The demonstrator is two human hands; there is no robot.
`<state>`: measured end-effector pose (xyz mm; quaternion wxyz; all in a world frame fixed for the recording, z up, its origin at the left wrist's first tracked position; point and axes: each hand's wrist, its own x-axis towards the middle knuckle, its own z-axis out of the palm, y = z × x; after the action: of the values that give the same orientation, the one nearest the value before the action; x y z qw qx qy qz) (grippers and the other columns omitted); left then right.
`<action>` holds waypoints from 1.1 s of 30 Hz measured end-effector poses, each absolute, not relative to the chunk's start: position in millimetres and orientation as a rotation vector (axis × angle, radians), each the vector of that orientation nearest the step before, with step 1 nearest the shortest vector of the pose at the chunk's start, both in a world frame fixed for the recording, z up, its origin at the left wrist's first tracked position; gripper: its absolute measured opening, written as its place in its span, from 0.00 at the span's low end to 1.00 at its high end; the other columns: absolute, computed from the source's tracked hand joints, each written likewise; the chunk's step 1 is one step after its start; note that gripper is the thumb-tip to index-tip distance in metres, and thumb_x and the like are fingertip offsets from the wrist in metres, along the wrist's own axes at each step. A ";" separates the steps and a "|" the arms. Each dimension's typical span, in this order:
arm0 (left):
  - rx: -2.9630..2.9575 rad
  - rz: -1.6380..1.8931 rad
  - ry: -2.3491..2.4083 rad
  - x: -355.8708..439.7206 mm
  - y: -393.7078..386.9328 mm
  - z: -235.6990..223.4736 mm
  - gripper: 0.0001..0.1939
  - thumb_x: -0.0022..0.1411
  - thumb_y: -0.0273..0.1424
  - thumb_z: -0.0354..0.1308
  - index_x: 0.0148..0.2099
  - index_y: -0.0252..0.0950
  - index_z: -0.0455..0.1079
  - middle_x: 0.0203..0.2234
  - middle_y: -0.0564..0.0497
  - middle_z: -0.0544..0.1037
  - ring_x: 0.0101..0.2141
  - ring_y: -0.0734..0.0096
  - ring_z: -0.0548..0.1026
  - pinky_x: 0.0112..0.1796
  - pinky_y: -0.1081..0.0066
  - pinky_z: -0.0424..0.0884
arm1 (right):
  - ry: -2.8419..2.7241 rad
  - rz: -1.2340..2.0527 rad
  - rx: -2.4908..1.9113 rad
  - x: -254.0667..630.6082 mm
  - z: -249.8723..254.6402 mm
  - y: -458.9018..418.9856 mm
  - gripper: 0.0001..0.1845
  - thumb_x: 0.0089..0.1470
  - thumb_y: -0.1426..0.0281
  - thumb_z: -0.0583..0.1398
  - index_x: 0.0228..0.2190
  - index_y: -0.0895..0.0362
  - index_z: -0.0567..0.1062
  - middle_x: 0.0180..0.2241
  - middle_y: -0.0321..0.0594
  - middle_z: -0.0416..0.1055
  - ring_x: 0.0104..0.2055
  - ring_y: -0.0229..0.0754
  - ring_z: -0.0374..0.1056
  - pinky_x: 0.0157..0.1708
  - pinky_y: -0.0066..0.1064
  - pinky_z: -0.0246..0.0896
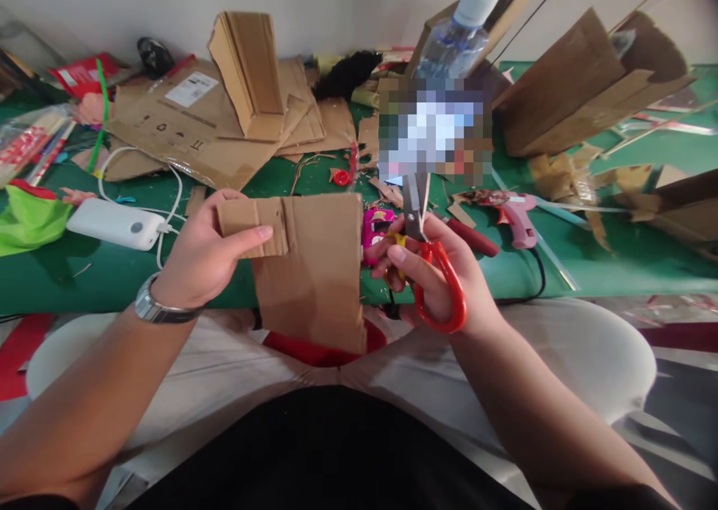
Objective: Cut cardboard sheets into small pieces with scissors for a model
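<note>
My left hand (207, 248), with a watch on its wrist, is closed on cardboard. Its thumb presses a small cardboard strip (232, 217) over the left upper part of a larger cardboard sheet (322, 271), which hangs over the table's front edge. In my right hand (443, 263) is a pair of scissors (440, 293) with red handles, blades pointing up and away from me. Something yellow shows between those fingers; I cannot tell whether it belongs to the scissors. A pink object (375, 227) lies on the table between the sheet and my right hand.
Flattened cardboard (168, 128) and a folded cardboard piece (252, 76) lie at the back left. A white power bank (115, 224) with a cable is at left. A pink glue gun (519, 214) lies at right, a water bottle (457, 39) and a cardboard box (561, 84) behind.
</note>
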<state>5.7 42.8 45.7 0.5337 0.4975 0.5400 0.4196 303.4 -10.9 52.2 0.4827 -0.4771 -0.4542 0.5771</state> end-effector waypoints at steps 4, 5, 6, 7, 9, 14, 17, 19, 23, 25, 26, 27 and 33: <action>0.925 1.170 1.219 10.9 48.2 47.0 0.24 0.47 0.31 0.81 0.38 0.42 0.68 0.36 0.56 0.79 0.39 0.67 0.80 0.39 0.70 0.78 | -1.147 1.269 -1.147 302.9 56.5 -13.8 0.20 0.57 0.59 0.76 0.42 0.50 0.73 0.36 0.38 0.83 0.34 0.44 0.80 0.32 0.35 0.77; 0.914 1.166 1.212 11.6 48.7 47.4 0.24 0.49 0.31 0.80 0.38 0.42 0.68 0.37 0.55 0.80 0.40 0.65 0.80 0.39 0.69 0.79 | -1.153 1.238 -1.140 303.3 57.8 -14.8 0.20 0.58 0.60 0.76 0.42 0.49 0.74 0.36 0.38 0.84 0.36 0.45 0.81 0.34 0.36 0.78; 0.905 1.160 1.205 11.9 48.9 47.5 0.23 0.50 0.31 0.80 0.39 0.43 0.68 0.39 0.54 0.80 0.41 0.63 0.81 0.38 0.68 0.79 | -1.156 1.208 -1.135 303.9 58.7 -15.8 0.20 0.58 0.61 0.76 0.42 0.49 0.74 0.36 0.38 0.84 0.38 0.46 0.82 0.37 0.37 0.79; 0.890 1.161 1.197 12.0 49.0 47.5 0.22 0.51 0.31 0.79 0.39 0.43 0.68 0.39 0.54 0.81 0.42 0.63 0.82 0.37 0.68 0.79 | -1.157 1.179 -1.135 304.7 59.4 -16.6 0.19 0.57 0.62 0.77 0.42 0.48 0.74 0.36 0.38 0.84 0.38 0.47 0.82 0.38 0.38 0.80; 0.846 1.180 1.175 11.4 49.3 46.9 0.22 0.51 0.29 0.79 0.40 0.43 0.68 0.39 0.54 0.81 0.40 0.65 0.82 0.36 0.70 0.79 | -1.162 1.143 -1.149 306.6 59.4 -17.2 0.19 0.57 0.63 0.77 0.43 0.48 0.75 0.37 0.38 0.85 0.37 0.47 0.82 0.38 0.39 0.80; 0.739 1.156 1.169 8.3 52.7 45.7 0.26 0.48 0.24 0.81 0.46 0.41 0.73 0.40 0.55 0.84 0.39 0.70 0.82 0.38 0.74 0.80 | -1.112 1.178 -1.159 312.5 54.4 -10.9 0.19 0.56 0.59 0.77 0.42 0.49 0.75 0.36 0.37 0.84 0.30 0.41 0.76 0.33 0.35 0.76; 0.739 1.054 1.164 6.1 53.7 46.5 0.28 0.45 0.25 0.82 0.49 0.38 0.77 0.43 0.51 0.85 0.41 0.68 0.83 0.41 0.72 0.81 | -1.078 1.193 -1.165 316.0 52.3 -5.3 0.22 0.54 0.57 0.78 0.42 0.50 0.75 0.35 0.37 0.84 0.29 0.39 0.75 0.28 0.31 0.72; 0.779 0.995 1.159 5.7 51.6 47.3 0.28 0.44 0.26 0.83 0.47 0.37 0.80 0.42 0.50 0.85 0.41 0.67 0.83 0.41 0.72 0.82 | -1.062 1.223 -1.176 317.2 52.3 -3.5 0.25 0.52 0.54 0.79 0.41 0.50 0.75 0.34 0.37 0.83 0.29 0.40 0.75 0.25 0.30 0.69; 0.913 0.909 1.189 10.5 41.1 47.9 0.24 0.45 0.31 0.84 0.44 0.39 0.81 0.36 0.52 0.83 0.32 0.69 0.81 0.30 0.74 0.77 | -1.068 1.388 -1.115 314.6 55.3 -7.0 0.28 0.50 0.50 0.79 0.42 0.50 0.74 0.35 0.38 0.81 0.32 0.44 0.77 0.27 0.33 0.70; 0.964 0.855 1.209 14.8 34.6 47.7 0.24 0.46 0.33 0.84 0.44 0.39 0.81 0.35 0.52 0.82 0.29 0.70 0.79 0.25 0.75 0.74 | -1.097 1.451 -1.077 311.2 58.0 -11.6 0.30 0.48 0.50 0.79 0.41 0.50 0.74 0.35 0.37 0.79 0.34 0.45 0.77 0.30 0.35 0.72; 0.978 0.835 1.209 17.0 31.7 47.7 0.24 0.46 0.33 0.84 0.45 0.39 0.81 0.35 0.52 0.82 0.29 0.70 0.79 0.26 0.75 0.75 | -1.110 1.474 -1.078 309.3 59.3 -13.9 0.29 0.47 0.50 0.80 0.41 0.49 0.74 0.35 0.37 0.77 0.34 0.45 0.76 0.30 0.36 0.73; 0.982 0.814 1.196 18.9 29.2 47.7 0.24 0.46 0.33 0.84 0.45 0.39 0.81 0.36 0.51 0.83 0.31 0.68 0.80 0.27 0.74 0.77 | -1.118 1.498 -1.089 307.6 60.4 -16.1 0.29 0.47 0.52 0.81 0.40 0.49 0.74 0.35 0.36 0.76 0.34 0.45 0.75 0.31 0.37 0.74; 0.952 0.739 1.072 23.4 23.6 53.0 0.21 0.47 0.31 0.83 0.42 0.40 0.80 0.34 0.51 0.83 0.32 0.68 0.81 0.31 0.72 0.80 | -1.049 1.648 -1.060 304.0 59.6 -20.5 0.25 0.49 0.62 0.79 0.46 0.48 0.78 0.42 0.38 0.82 0.42 0.50 0.81 0.45 0.44 0.80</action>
<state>23.4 23.6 53.0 0.6921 0.4262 0.4797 0.3306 304.0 -20.5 59.6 0.4434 -0.4274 -0.4230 0.6646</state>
